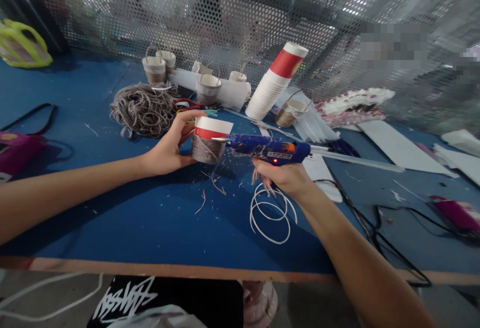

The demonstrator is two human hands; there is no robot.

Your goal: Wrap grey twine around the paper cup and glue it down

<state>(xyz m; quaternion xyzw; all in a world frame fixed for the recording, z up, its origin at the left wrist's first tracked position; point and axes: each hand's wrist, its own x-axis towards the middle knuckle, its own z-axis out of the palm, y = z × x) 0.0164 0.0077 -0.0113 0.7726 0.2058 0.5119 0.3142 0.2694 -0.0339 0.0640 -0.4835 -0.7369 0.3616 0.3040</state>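
Observation:
A paper cup (213,130), white and red at the top with grey-brown yarn wound round its lower part, is gripped from the left by my left hand (170,143). My right hand (283,172) is wrapped round the handle of a blue glue gun (258,144) whose small light glows orange-red. Its metal nozzle points left at the cup's side, close to the upper edge of the yarn; whether it touches, I cannot tell. A loose yarn end (217,183) trails from the cup onto the table. Behind my left hand lies a heap of grey yarn (144,108).
A leaning stack of paper cups (268,93) stands behind the glue gun. Several yarn-wrapped cups with handles, such as one cup (209,89), sit near the perforated metal screen (232,13). Coiled white cord (273,215) lies in front; a black cable (375,238) crosses the right side.

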